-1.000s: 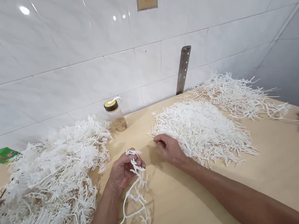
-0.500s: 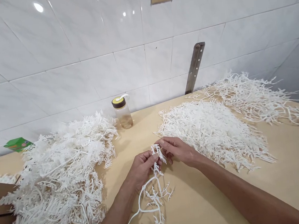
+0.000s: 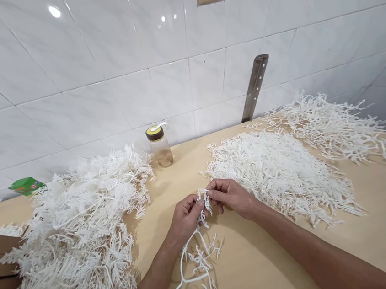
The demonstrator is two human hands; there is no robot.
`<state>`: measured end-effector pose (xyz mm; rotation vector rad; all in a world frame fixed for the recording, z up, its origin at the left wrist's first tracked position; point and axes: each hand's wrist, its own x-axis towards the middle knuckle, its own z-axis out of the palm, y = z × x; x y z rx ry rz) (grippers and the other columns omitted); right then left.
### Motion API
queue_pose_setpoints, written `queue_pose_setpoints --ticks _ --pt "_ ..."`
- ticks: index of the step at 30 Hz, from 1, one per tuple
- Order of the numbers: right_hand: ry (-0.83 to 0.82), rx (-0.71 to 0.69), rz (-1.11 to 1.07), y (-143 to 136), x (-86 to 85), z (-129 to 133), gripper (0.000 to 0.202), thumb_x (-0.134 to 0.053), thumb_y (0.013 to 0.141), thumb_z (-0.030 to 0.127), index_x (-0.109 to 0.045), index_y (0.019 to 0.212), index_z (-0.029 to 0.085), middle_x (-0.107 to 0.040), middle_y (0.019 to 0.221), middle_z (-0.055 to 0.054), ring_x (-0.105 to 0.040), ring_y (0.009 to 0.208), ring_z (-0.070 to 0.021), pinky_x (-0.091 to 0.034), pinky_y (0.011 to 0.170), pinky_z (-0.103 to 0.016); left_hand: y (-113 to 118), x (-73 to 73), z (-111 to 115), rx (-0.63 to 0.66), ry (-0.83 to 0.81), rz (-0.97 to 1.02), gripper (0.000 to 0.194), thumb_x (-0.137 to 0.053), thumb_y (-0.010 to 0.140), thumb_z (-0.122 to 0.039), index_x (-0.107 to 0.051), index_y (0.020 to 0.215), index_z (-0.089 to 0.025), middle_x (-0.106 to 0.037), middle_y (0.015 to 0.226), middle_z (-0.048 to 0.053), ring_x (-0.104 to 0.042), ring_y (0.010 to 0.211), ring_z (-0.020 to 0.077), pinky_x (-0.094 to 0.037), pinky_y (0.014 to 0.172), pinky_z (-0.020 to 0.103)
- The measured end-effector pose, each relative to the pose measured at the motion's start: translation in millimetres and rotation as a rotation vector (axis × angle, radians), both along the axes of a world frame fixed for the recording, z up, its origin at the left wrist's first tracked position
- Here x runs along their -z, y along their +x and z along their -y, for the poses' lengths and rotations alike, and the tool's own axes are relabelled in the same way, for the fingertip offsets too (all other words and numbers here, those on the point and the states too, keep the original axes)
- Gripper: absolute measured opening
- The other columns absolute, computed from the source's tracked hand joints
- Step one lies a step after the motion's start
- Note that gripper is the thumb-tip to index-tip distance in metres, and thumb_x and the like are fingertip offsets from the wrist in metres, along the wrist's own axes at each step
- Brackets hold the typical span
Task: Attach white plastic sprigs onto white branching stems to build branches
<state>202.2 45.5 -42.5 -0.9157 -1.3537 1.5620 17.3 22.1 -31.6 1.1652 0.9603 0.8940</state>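
Fingers of the left hand (image 3: 184, 216) are closed on a white branch (image 3: 200, 259), nearer the camera than the bottle (image 3: 161, 151) and slightly right of it. Fingers of the right hand (image 3: 233, 198) are narrow at the branch's upper twigs; I cannot tell whether they grip. From my remote view, its stems hang over the desk (image 3: 250, 267). White piles lie left (image 3: 80, 225) and right (image 3: 278, 172) of the bottle.
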Motion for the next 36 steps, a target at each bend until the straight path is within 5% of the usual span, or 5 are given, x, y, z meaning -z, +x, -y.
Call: queue_pose_setpoints --ticks 14,20,26,30,36 --pt "0.017 0.000 -0.006 -2.2 14.1 -1.3 0.031 -0.067 0.087 0.046 -0.065 0.087 0.015 -0.058 0.061 0.002 -0.053 0.045 -0.0080 -0.034 0.042 -0.019 -3.4 -4.1 -3.3 0.028 -0.045 -0.035 0.043 -0.064 0.081 -0.058 -0.055 0.076 -0.016 -0.046 0.053 -0.006 -0.033 0.041 0.0055 -0.026 0.041 0.020" --pt "-0.006 -0.018 -0.063 0.5 11.5 -1.6 0.026 -0.066 0.089 0.042 -0.066 0.096 0.018 -0.062 0.067 0.000 -0.057 0.049 -0.0094 -0.039 0.045 -0.020 -2.0 -1.9 -4.3 -0.020 0.007 -0.070 0.046 -0.068 0.078 -0.058 -0.053 0.067 -0.015 -0.043 0.055 -0.004 -0.035 0.049 0.0067 -0.027 0.047 0.020" --pt "0.044 -0.096 -0.093 2.8 7.8 -0.9 0.032 -0.065 0.090 0.036 -0.066 0.118 0.021 -0.069 0.097 -0.007 -0.066 0.076 -0.0161 -0.053 0.069 -0.030 -1.8 2.0 -6.8 -0.014 -0.043 -0.047 0.047 -0.067 0.078 -0.059 -0.055 0.065 -0.015 -0.039 0.052 -0.005 -0.031 0.048 0.0063 -0.024 0.047 0.022" --pt "0.130 -0.083 -0.069 3.2 9.0 -1.6 0.025 -0.067 0.089 0.034 -0.071 0.111 0.022 -0.063 0.127 -0.010 -0.062 0.106 -0.0223 -0.050 0.089 -0.035 -3.6 3.1 -7.5 -0.018 -0.064 -0.049 0.046 -0.068 0.077 -0.058 -0.058 0.067 -0.014 -0.043 0.054 -0.004 -0.033 0.048 0.0066 -0.025 0.048 0.022" --pt "0.093 -0.050 0.007 1.5 11.3 -2.4 0.025 -0.068 0.088 0.038 -0.072 0.105 0.021 -0.070 0.110 -0.009 -0.065 0.097 -0.0217 -0.052 0.087 -0.036 -9.3 -0.2 -8.8 0.012 -0.123 -0.044 0.045 -0.069 0.077 -0.056 -0.059 0.066 -0.014 -0.048 0.056 -0.003 -0.037 0.047 0.0065 -0.025 0.047 0.022"
